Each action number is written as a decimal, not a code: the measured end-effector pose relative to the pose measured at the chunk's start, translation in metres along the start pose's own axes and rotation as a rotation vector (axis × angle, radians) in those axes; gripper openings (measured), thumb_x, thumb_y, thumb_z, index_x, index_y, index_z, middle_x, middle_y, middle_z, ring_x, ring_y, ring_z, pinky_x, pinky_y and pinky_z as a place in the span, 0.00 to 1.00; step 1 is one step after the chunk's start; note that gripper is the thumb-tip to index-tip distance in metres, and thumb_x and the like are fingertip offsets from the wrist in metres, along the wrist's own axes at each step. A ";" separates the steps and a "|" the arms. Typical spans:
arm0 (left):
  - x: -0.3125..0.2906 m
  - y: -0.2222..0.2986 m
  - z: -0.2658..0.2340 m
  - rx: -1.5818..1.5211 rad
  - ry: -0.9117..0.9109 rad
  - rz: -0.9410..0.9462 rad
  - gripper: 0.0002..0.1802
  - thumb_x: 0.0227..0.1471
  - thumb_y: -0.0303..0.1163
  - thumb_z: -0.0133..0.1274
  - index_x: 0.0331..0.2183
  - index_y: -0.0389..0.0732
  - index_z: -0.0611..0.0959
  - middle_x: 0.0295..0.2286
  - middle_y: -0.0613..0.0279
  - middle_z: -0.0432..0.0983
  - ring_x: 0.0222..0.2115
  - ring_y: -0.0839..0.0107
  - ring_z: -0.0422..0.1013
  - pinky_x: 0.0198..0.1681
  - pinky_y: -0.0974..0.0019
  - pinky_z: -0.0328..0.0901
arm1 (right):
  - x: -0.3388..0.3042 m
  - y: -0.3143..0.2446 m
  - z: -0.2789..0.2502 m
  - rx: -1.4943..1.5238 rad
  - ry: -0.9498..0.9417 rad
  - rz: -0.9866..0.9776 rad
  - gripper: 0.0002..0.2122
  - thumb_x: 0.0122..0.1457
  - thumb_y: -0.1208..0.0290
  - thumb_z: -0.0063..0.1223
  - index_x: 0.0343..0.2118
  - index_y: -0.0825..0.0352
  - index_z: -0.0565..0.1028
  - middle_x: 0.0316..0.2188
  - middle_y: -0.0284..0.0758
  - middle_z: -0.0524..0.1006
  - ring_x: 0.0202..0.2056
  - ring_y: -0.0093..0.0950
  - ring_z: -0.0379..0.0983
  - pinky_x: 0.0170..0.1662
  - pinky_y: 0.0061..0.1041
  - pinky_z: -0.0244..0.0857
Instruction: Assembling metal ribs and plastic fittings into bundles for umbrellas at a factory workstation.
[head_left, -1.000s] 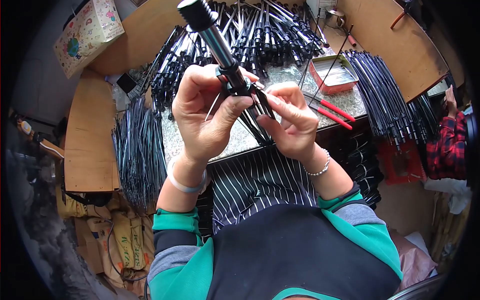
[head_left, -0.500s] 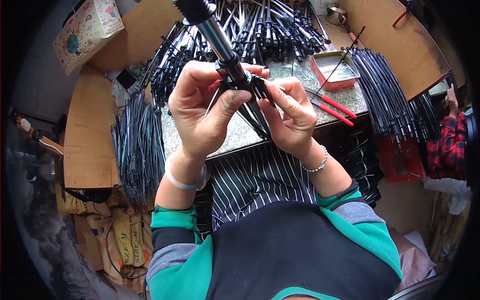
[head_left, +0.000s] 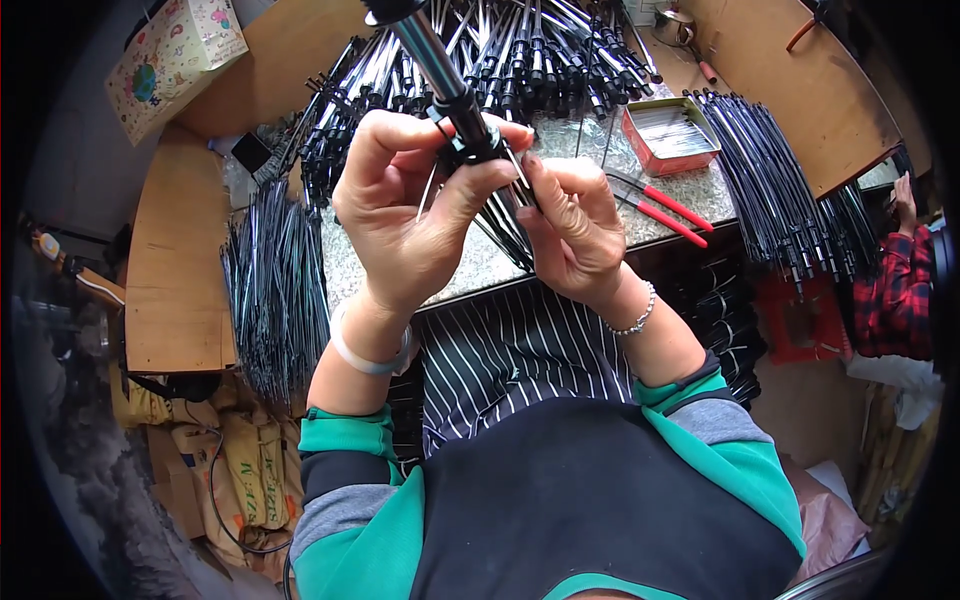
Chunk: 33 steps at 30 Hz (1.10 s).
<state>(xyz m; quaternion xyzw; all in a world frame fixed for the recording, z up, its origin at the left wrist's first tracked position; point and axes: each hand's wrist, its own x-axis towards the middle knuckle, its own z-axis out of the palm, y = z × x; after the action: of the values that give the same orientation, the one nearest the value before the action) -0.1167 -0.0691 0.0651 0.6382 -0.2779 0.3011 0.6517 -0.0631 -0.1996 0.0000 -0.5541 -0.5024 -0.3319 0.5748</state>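
Note:
My left hand point(head_left: 395, 225) is closed around the black collar of an umbrella frame. Its silver shaft point(head_left: 428, 62) rises toward the top of the view, tilted to the left. A thin pale wire point(head_left: 427, 195) sticks out below my left fingers. My right hand point(head_left: 582, 235) pinches a thin umbrella rib point(head_left: 517, 170) close to the collar, thumb and forefinger together. The rib's exact grip point is partly hidden by my fingers. More dark ribs point(head_left: 505, 232) hang down from the collar between my hands, over the table's near edge.
Finished-looking umbrella frames point(head_left: 560, 60) lie heaped at the back. Rib bundles hang at the left point(head_left: 275, 300) and lie at the right point(head_left: 760, 190). Red-handled pliers point(head_left: 675, 210) and a red tin point(head_left: 672, 160) of thin wires sit on the speckled tabletop point(head_left: 465, 275). Another person's sleeve point(head_left: 893, 290) shows far right.
The dark rod that stretched across the tin from my right hand has gone from there. The umbrella frame has shifted slightly up and left, and my right fingers have moved closer to the collar.

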 end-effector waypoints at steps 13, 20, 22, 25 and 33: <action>0.004 -0.007 0.021 0.340 0.246 0.089 0.16 0.40 0.15 0.57 0.33 0.32 0.70 0.30 0.51 0.75 0.32 0.72 0.73 0.36 0.73 0.69 | -0.003 -0.004 0.020 -0.165 0.056 0.071 0.24 0.51 0.83 0.47 0.53 0.75 0.59 0.41 0.50 0.70 0.39 0.40 0.71 0.39 0.30 0.67; 0.007 0.040 0.027 0.341 0.115 0.336 0.24 0.53 0.27 0.45 0.50 0.33 0.60 0.51 0.46 0.57 0.52 0.64 0.58 0.52 0.64 0.57 | 0.000 0.004 0.005 0.714 0.074 0.530 0.20 0.57 0.78 0.43 0.53 0.72 0.59 0.36 0.42 0.72 0.36 0.28 0.72 0.42 0.28 0.68; 0.008 0.052 0.015 0.499 0.437 0.677 0.30 0.54 0.33 0.41 0.56 0.47 0.51 0.52 0.47 0.56 0.53 0.61 0.56 0.54 0.59 0.55 | 0.006 0.013 0.001 0.981 -0.022 0.509 0.21 0.57 0.75 0.46 0.53 0.68 0.60 0.36 0.43 0.72 0.37 0.28 0.71 0.41 0.28 0.69; 0.016 0.033 -0.013 0.416 0.038 0.365 0.43 0.42 0.31 0.57 0.56 0.44 0.50 0.49 0.44 0.58 0.51 0.58 0.58 0.52 0.60 0.57 | 0.000 0.022 -0.002 1.093 -0.127 0.585 0.20 0.56 0.72 0.47 0.52 0.68 0.63 0.36 0.42 0.73 0.37 0.28 0.72 0.43 0.28 0.68; 0.019 0.010 -0.023 -0.073 -0.194 -0.211 0.37 0.39 0.18 0.57 0.52 0.33 0.61 0.39 0.49 0.71 0.34 0.68 0.72 0.35 0.71 0.69 | 0.007 0.013 -0.001 1.051 -0.292 0.627 0.18 0.57 0.70 0.46 0.49 0.70 0.65 0.34 0.39 0.74 0.36 0.26 0.72 0.42 0.24 0.66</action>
<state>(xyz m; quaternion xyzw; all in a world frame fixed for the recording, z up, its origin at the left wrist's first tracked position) -0.1126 -0.0451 0.0851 0.6658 -0.2819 0.1576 0.6726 -0.0490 -0.1977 0.0025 -0.3583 -0.4855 0.2227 0.7657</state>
